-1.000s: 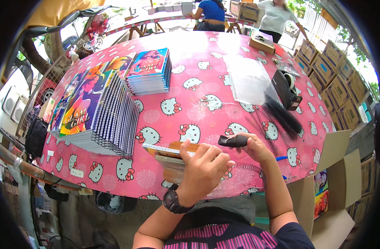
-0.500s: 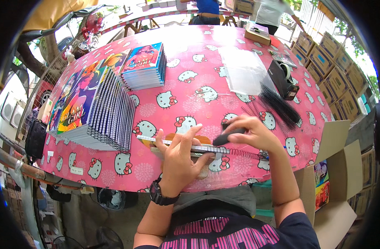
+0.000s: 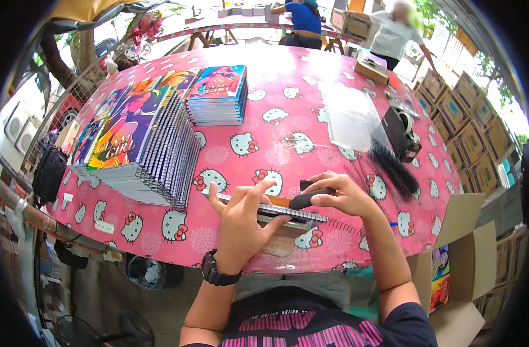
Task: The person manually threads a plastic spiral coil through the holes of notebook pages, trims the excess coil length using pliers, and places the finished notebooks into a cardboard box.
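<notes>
Near the table's front edge, my left hand [image 3: 241, 226] grips a notebook [image 3: 287, 213] with its spine edge up, thumb on the near side and fingers spread over the top. A thin spiral coil [image 3: 348, 227] runs through the holes along that edge and trails out to the right, below my right wrist. My right hand [image 3: 343, 195] is closed round a black, rounded hand-held piece [image 3: 310, 199], whose tip lies at or close to the coiled edge; I cannot tell if they touch. Below the notebook lies a worn, flat brownish block [image 3: 277, 245], partly covered by my left hand.
Stacks of coil-bound notebooks [image 3: 166, 141] stand left, with a blue-covered stack [image 3: 217, 98] behind. Loose black coils [image 3: 394, 170], clear plastic sheets [image 3: 348, 118] and a tape dispenser [image 3: 399, 136] lie right. An open carton [image 3: 464, 269] is beside the table. Two people are beyond it.
The view has shifted, so the table sits a little lower and further right. The notebook's right end has tipped slightly downward. Both hands keep their holds.
</notes>
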A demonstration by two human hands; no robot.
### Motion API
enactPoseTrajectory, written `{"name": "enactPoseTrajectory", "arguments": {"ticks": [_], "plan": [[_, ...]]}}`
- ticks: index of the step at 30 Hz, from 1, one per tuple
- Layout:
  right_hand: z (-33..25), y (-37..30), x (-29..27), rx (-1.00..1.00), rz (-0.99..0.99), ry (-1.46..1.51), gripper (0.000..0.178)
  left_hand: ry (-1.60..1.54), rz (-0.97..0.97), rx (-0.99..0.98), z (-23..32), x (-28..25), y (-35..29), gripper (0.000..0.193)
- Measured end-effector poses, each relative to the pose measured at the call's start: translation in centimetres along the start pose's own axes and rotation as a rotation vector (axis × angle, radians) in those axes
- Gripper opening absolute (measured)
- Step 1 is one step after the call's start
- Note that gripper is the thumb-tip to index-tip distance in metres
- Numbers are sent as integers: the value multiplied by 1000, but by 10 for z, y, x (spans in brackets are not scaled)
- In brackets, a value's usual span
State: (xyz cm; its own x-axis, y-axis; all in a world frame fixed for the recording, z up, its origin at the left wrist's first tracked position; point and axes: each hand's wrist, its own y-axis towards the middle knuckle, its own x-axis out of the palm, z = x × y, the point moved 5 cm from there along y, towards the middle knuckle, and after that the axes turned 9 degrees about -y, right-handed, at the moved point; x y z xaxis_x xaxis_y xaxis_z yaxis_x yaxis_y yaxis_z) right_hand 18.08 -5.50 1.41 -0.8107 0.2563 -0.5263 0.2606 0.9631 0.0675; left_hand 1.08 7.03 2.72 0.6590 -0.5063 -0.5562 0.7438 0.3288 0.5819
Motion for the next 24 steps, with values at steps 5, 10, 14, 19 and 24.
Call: {"name": "enactPoseTrajectory", "arguments": {"ticks": [5, 10, 14, 19, 24], "plan": [[-13, 5, 11, -115, -47, 57, 53, -20, 58, 41, -4, 0, 1, 66], [-12, 15, 7, -130, 26, 96, 50, -23, 31, 13, -8, -2, -5, 66], [4, 30, 6, 98, 49, -616, 61, 50, 101, 39, -13, -6, -6, 76], [-13, 29, 22, -137, -40, 127, 40, -668, 503, -159, -60, -16, -33, 84], [-36, 32, 17, -201, 38, 11, 40, -969, 501, -325, -81, -3, -44, 76]]}}
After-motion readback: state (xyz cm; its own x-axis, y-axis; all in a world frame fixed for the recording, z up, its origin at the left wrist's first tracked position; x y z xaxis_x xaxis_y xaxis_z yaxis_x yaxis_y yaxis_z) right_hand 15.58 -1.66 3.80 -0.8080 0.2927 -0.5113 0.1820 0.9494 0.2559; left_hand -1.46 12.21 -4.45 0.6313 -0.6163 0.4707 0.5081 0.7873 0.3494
